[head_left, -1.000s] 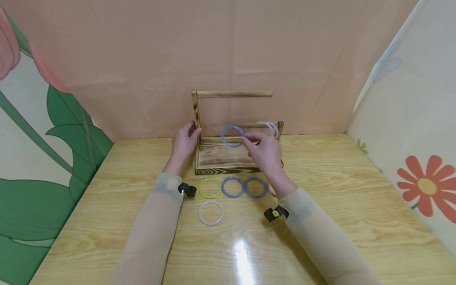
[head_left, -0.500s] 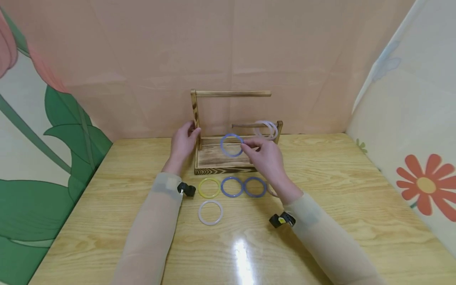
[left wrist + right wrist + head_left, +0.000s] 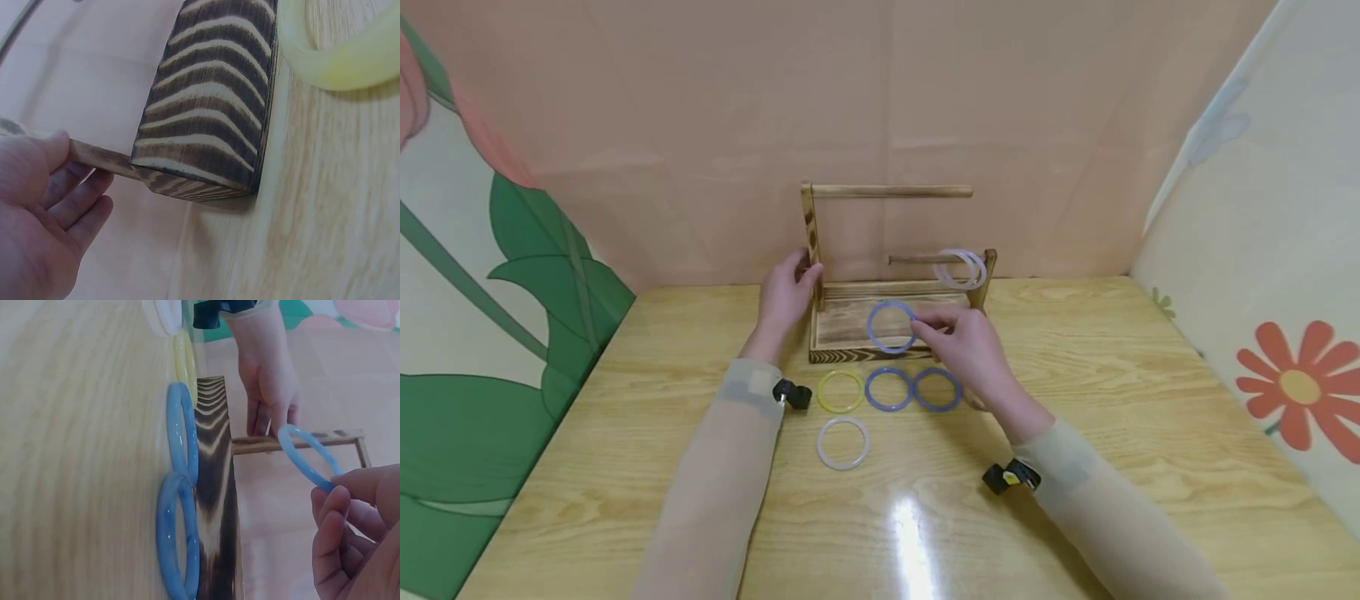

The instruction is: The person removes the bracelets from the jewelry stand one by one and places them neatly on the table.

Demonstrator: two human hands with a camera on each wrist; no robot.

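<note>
A wooden stand (image 3: 850, 333) with a tall left post, a top bar and a short lower peg sits at the back of the table. My left hand (image 3: 786, 296) grips the left post (image 3: 100, 159). My right hand (image 3: 962, 337) pinches a blue ring (image 3: 891, 327) (image 3: 306, 459) over the stand's base. White rings (image 3: 962, 268) hang on the lower peg. On the table in front lie a yellow ring (image 3: 841, 392), two blue rings (image 3: 888, 389) (image 3: 937, 390) and a white ring (image 3: 842, 443).
The wooden table (image 3: 1150, 400) is walled by a pink panel behind and flower-patterned panels on the left and right. A glare spot lies on the near tabletop (image 3: 910, 525).
My right hand has lowered the blue ring from beside the lower peg down and toward me, over the stand's base. The left hand has kept its hold on the post.
</note>
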